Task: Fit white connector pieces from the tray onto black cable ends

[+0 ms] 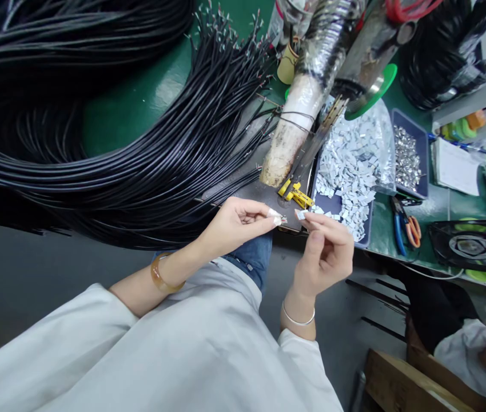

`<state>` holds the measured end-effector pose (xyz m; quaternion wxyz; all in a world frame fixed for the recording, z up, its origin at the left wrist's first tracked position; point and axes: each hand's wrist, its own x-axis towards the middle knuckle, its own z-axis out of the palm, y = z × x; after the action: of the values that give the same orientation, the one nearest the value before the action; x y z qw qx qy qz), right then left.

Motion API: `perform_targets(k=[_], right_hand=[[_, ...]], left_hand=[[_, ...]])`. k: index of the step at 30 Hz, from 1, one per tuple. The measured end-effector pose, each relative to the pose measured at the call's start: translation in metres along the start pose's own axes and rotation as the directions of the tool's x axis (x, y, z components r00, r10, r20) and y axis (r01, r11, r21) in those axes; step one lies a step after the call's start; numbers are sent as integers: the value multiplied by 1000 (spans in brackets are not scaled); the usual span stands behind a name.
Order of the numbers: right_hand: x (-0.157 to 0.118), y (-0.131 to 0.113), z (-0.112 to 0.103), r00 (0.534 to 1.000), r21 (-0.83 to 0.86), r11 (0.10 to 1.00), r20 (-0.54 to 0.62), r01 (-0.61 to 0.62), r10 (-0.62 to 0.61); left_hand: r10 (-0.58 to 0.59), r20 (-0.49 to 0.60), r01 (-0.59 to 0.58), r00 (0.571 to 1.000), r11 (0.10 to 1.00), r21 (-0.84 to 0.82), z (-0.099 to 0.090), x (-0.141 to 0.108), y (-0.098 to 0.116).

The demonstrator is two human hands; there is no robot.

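Note:
My left hand [243, 226] pinches the tip of a cable, whose small stripped wires [283, 219] poke out past the fingertips. Just to the right, my right hand [324, 249] holds a small pale blue-white piece [300, 214] between its fingertips, a short gap from the wires. Behind the hands is a yellow tool [297, 194] at the bench edge, below a taped white tube [290, 131]. A tray [368, 229] heaped with similar pale pieces [350, 166] stands right of it. Bundled black cables [161, 166] lie at the left, their stripped ends toward the back.
Farther right are a bin of metal parts [408, 154], a notepad [457, 166], pliers with blue and orange handles [406, 226] and a black fan [472, 246]. A seated person [474, 349] is at the lower right, near a wooden stool or box [401, 383].

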<state>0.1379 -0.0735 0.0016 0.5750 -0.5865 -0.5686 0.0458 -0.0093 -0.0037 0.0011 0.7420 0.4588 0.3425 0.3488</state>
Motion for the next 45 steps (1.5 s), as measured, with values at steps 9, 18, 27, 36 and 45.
perform_targets(k=[9, 18, 27, 36, 45], right_hand=[[-4, 12, 11, 998, 73, 995, 13, -61, 60], [-1, 17, 11, 983, -95, 981, 92, 167, -159], [-1, 21, 19, 994, -109, 992, 96, 62, -51], [7, 11, 21, 991, -111, 989, 103, 102, -90], [8, 14, 21, 993, -114, 990, 96, 85, -74]], left_hand=[[52, -113, -50, 992, 999, 17, -1, 7, 5], [88, -130, -80, 988, 995, 60, 2, 11, 4], [147, -238, -119, 960, 985, 127, 7, 13, -3], [179, -265, -147, 947, 979, 138, 10, 14, 3], [179, -225, -140, 958, 974, 179, 5, 15, -2]])
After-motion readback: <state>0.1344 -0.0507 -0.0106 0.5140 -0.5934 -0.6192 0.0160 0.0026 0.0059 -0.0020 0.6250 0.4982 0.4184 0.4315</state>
